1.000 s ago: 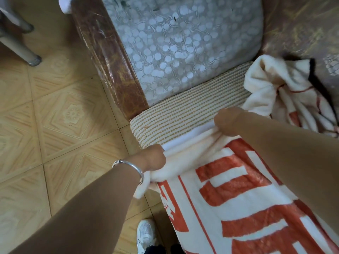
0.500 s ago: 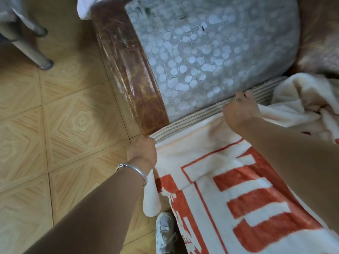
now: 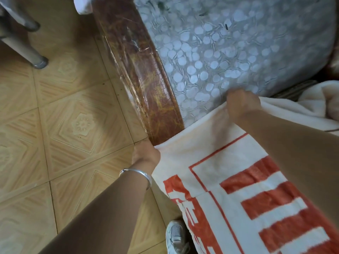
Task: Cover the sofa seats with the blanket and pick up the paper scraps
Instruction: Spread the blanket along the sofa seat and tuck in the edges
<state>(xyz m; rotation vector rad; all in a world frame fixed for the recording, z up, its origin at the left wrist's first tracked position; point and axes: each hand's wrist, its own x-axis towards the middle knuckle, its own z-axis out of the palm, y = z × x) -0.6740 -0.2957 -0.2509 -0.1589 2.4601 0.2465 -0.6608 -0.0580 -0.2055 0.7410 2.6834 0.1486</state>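
Blanket (image 3: 211,162) pulled to armrest (image 3: 146,88) — left hand (image 3: 145,155), right hand (image 3: 242,105) pinching edge

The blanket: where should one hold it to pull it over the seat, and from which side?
Grip the blanket along its cream border, from the sofa's front: one corner beside the armrest, where the left hand is, and further along, where the right hand pinches it. This edge is free; the far part is bunched.
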